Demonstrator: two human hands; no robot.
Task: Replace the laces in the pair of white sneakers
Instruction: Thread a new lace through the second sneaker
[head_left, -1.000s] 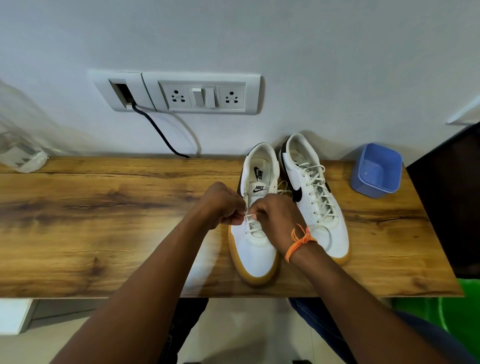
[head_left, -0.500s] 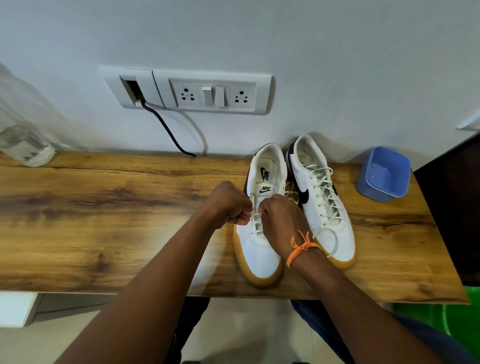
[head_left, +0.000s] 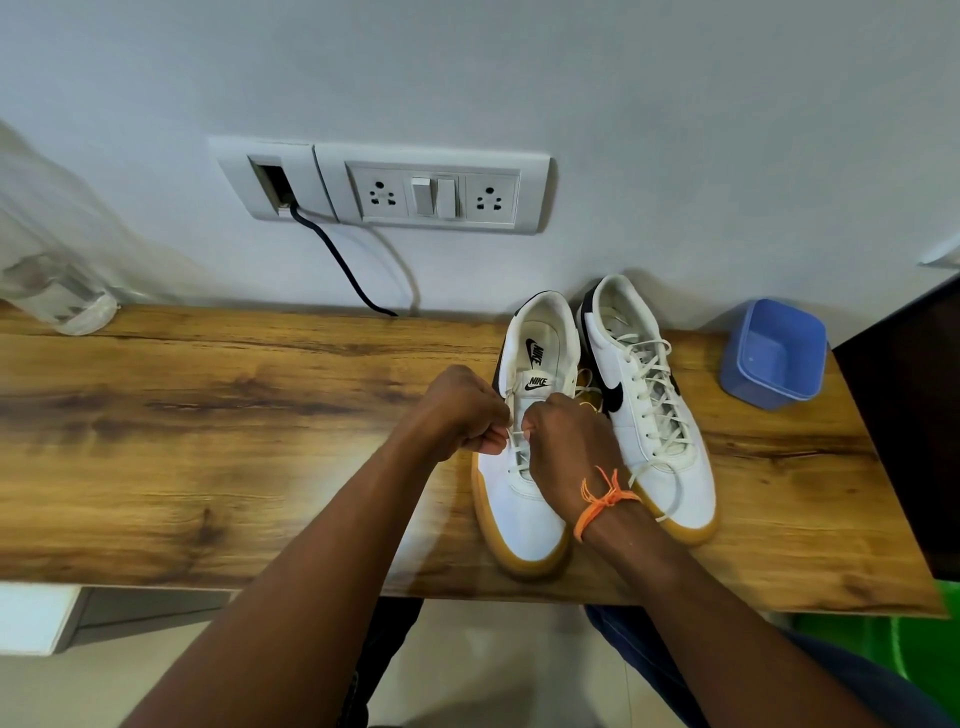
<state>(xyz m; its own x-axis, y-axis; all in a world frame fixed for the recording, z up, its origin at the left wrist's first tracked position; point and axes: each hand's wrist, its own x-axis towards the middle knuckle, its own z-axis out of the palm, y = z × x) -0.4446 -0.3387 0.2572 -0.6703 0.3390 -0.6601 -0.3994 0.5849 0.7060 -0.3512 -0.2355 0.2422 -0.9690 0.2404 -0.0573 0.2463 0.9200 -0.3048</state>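
Two white sneakers with tan soles stand side by side on the wooden table (head_left: 208, 441), toes toward me. The left sneaker (head_left: 519, 514) has a cream lace (head_left: 517, 452) only in its lower eyelets. My left hand (head_left: 460, 410) and my right hand (head_left: 563, 447) meet over its middle, each pinching the lace with curled fingers. An orange thread circles my right wrist. The right sneaker (head_left: 649, 415) is laced all the way up, and a loose lace end trails over its toe. My right hand hides part of the left sneaker's eyelets.
A blue plastic tub (head_left: 774, 358) sits at the table's right end by a dark panel (head_left: 904, 431). A clear bottle (head_left: 57, 291) stands at the far left. A socket board (head_left: 431, 189) with a black cable (head_left: 337, 260) is on the wall behind.
Both hands stay pinched at the left sneaker's lace, shifting only slightly. The camera view has drifted, so the scene sits a little further right and lower.
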